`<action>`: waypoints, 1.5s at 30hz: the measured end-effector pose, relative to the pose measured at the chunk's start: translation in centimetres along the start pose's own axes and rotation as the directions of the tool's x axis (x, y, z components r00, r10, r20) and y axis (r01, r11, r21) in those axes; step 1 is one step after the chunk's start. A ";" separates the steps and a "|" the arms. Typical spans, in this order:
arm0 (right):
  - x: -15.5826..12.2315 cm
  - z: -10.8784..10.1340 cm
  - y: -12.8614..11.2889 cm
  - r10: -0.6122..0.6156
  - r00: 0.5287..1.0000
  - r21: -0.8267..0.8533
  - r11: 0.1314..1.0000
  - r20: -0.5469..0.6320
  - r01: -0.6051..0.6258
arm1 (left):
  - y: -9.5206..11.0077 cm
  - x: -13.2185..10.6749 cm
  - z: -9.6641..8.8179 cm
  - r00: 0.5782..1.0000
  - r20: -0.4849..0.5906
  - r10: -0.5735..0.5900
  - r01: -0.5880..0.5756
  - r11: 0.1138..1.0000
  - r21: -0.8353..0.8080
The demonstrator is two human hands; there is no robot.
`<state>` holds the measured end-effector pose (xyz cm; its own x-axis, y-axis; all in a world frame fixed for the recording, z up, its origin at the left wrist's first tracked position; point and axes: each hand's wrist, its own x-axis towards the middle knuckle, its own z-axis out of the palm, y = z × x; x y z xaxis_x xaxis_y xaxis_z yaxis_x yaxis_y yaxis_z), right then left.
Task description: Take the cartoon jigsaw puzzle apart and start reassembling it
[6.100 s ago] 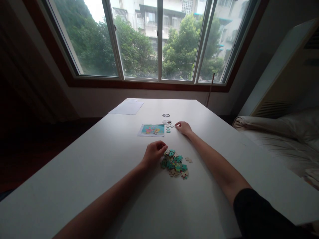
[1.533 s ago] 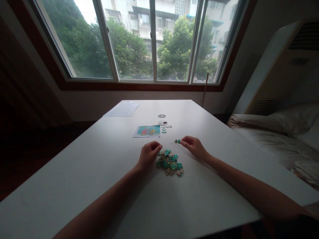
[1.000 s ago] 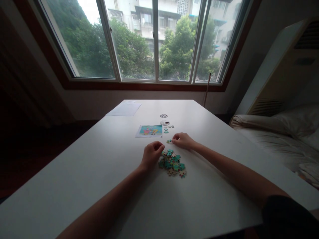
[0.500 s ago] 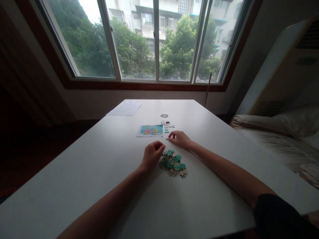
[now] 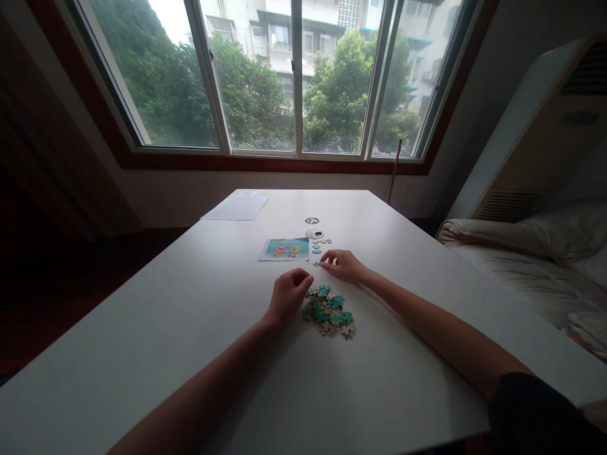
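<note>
Right hand pinches one puzzle piece at frame centre, moved up-left from beside the pile toward the separated pieces. Left hand stays curled closed against the pile's left edge.

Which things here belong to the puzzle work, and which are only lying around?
In use: pile of puzzle pieces; single piece pinched by right hand; left hand beside the pile; picture card; set-aside pieces.
Lying about: sheet of paper; nearer disc; farther disc; bedding.
</note>
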<state>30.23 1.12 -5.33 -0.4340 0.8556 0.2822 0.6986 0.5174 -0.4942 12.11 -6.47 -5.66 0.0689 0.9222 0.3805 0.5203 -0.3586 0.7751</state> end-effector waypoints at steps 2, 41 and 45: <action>-1.1 -0.7 -0.3 -0.048 0.998 0.051 0.998 0.044 0.046 | 0.1 0.0 -0.1 1.000 0.006 0.009 -0.009 1.000 0.021; -7.4 -2.0 -2.8 0.029 0.999 0.342 0.940 -0.041 -0.014 | 1.7 -0.6 -0.4 0.937 0.262 0.231 -0.252 0.966 0.052; -7.5 -2.3 -3.3 -0.025 0.999 0.301 0.953 -0.040 0.036 | 2.5 -0.9 -0.6 0.941 0.271 0.204 -0.217 0.976 0.017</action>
<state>32.53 -7.01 -3.90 -0.4284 0.8425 0.3267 0.4794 0.5183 -0.7081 12.87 -8.29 -3.76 0.4017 0.8334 0.3796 0.5072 -0.5476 0.6655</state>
